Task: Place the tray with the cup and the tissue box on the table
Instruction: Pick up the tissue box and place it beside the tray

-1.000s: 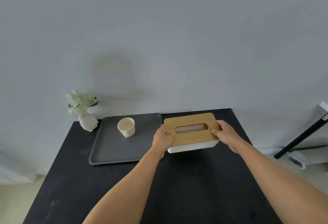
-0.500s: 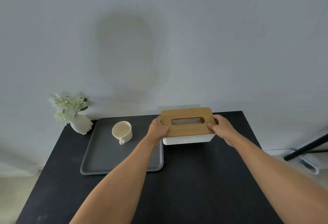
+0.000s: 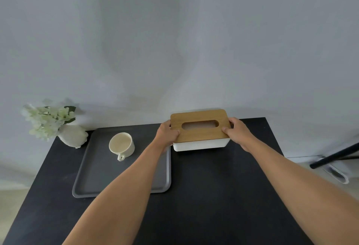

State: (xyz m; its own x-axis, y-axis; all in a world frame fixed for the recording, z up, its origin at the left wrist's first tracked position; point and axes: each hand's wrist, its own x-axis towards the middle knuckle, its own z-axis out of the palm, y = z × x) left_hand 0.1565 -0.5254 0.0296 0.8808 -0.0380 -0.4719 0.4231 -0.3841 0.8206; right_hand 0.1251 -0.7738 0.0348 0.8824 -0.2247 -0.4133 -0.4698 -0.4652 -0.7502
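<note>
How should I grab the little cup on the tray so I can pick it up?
Probably by its handle. The cup stands upright on the gray tray, and the handle sticks out toward the person's side, so reach in from the near edge and pinch it. The rim is wide and round, harder for small fingers to wrap.

Left hand (image 3: 167,134) and right hand (image 3: 237,132) clasp the tissue box (image 3: 200,130) ends, seemingly just above the table (image 3: 213,196), beside the tray (image 3: 93,178) holding the cup (image 3: 121,145).
</note>
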